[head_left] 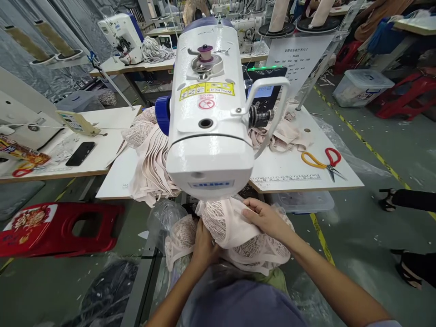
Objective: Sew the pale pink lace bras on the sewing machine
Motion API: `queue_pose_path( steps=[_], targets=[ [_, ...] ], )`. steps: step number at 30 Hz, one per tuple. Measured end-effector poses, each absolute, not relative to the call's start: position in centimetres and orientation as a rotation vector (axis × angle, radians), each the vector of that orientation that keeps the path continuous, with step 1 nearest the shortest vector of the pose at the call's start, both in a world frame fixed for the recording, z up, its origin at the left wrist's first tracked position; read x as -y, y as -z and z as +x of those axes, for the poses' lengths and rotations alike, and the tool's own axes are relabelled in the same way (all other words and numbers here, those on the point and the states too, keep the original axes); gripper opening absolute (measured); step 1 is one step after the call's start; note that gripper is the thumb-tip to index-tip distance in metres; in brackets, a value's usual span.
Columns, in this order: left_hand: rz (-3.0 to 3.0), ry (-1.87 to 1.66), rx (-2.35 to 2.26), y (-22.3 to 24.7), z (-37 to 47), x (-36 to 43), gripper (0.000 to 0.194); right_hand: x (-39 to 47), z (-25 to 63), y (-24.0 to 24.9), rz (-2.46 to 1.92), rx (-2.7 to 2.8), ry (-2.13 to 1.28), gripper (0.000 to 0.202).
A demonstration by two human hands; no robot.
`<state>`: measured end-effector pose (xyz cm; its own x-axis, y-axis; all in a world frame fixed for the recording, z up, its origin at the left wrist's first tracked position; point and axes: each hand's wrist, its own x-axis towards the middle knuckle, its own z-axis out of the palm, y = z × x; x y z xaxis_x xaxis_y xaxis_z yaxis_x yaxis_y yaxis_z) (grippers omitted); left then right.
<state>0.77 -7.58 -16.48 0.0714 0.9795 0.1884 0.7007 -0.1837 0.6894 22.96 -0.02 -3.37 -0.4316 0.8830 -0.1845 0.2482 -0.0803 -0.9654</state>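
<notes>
A pale pink lace bra [235,227] lies bunched under the head of a white sewing machine [209,150]. My left hand [204,245] grips its lower left side, the fingertips partly hidden by the fabric. On the upper right edge, my right hand [264,218] has its thumb on top and fingers curled round the cloth. More lace cups of the same colour hang at both sides over my lap. The machine head hides the needle and presser foot.
Stacked pink bra pieces [153,159] sit left of the machine. Red-and-yellow-handled scissors [325,161] lie on the right tabletop near a printed ruler. A phone [81,154] rests on the left table above a red stool [64,227]. At right, another person's feet show.
</notes>
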Motion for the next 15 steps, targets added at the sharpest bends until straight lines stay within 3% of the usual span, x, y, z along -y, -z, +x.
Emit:
queue_pose_path(
  steps=[3,10,12,15],
  targets=[
    [2.076,-0.779,-1.705,16.4,-0.7,6.6,0.05,0.5,23.5,3.0,-1.266,1.707,-1.49,0.052],
    [2.441,-0.829,-1.642,11.7,-1.0,9.1,0.058,4.0,32.8,2.1,-1.778,1.625,-1.339,0.053],
    [2.492,-0.715,-1.394,10.4,0.8,9.9,0.054,4.8,36.1,2.8,-1.977,1.704,-1.188,0.05],
    [2.263,-0.532,-1.247,10.0,1.3,9.3,0.066,4.3,39.1,4.9,-2.162,2.016,-0.651,0.05]
  ],
)
